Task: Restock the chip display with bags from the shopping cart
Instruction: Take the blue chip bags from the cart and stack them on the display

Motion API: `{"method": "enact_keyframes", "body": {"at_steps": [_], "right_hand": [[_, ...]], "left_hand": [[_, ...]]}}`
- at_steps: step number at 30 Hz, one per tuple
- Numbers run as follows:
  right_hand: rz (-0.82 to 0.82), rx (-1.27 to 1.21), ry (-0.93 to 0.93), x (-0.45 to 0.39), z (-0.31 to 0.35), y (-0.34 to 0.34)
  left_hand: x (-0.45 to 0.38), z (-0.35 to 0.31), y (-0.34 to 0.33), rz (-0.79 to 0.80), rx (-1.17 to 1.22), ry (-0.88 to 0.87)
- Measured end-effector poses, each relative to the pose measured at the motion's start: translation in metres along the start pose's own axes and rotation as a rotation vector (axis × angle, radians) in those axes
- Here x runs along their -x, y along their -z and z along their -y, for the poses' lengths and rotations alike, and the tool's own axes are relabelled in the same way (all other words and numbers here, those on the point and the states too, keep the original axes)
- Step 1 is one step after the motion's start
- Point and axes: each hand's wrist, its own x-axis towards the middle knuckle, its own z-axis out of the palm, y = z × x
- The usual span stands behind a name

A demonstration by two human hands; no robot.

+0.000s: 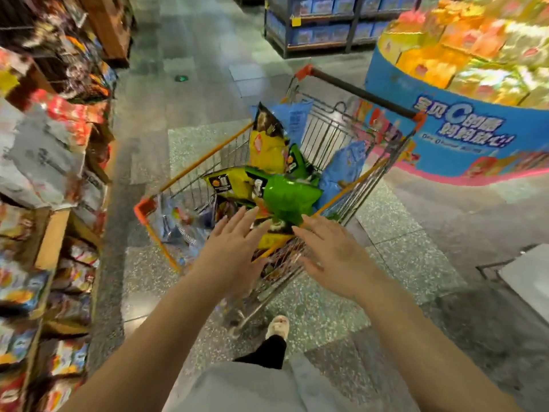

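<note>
Both hands, left [230, 245] and right [332, 248], reach flat-fingered and empty over the shopping cart [208, 157]. Chip bags [285, 197] lie heaped inside. Risk: pulling one bag may tip neighbouring bags over the rim.

Bare forearms, pale grey top [252, 388], black trouser leg [267, 352], cream shoe [277, 325]

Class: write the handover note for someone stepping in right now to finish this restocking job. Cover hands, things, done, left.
Left hand: open, holds nothing, reaching over the cart.
Right hand: open, holds nothing, beside it.
Cart stands in the aisle, holding chip bags: a green bag nearest the hands, a yellow bag upright behind it, blue bags to the right.
Chip display is to the left.
Done: cannot tell.
Left: pick up bags, shelve them.
</note>
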Motion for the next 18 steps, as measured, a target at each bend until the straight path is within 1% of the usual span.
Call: {"method": "enact_keyframes", "body": {"at_steps": [2, 4, 8, 11, 14, 15, 17, 18], "right_hand": [[0.032, 0.047, -0.023, -0.021, -0.028, 0.006], [0.067, 0.074, -0.088, -0.043, -0.060, 0.014], [0.096, 0.075, -0.195, -0.078, -0.115, 0.030], [0.078, 0.067, -0.263, -0.104, -0.146, 0.031], [0.039, 0.038, -0.294, -0.121, -0.168, 0.029], [0.044, 0.037, -0.296, -0.125, -0.177, 0.026], [0.127, 0.041, -0.309, -0.127, -0.199, 0.021], [0.142, 0.038, -0.313, -0.130, -0.210, 0.019]], "left_hand": [[-0.045, -0.002, 0.006, -0.026, 0.015, -0.021], [-0.090, -0.006, 0.013, -0.042, 0.042, -0.051], [-0.162, -0.017, 0.021, -0.072, 0.037, -0.152], [-0.209, -0.019, 0.020, -0.036, 0.001, -0.185], [-0.246, -0.024, 0.018, 0.005, -0.053, -0.195], [-0.257, -0.028, 0.016, 0.025, -0.054, -0.195], [-0.275, -0.035, 0.013, 0.064, -0.056, -0.196], [-0.284, -0.039, 0.012, 0.080, -0.056, -0.194]]}}
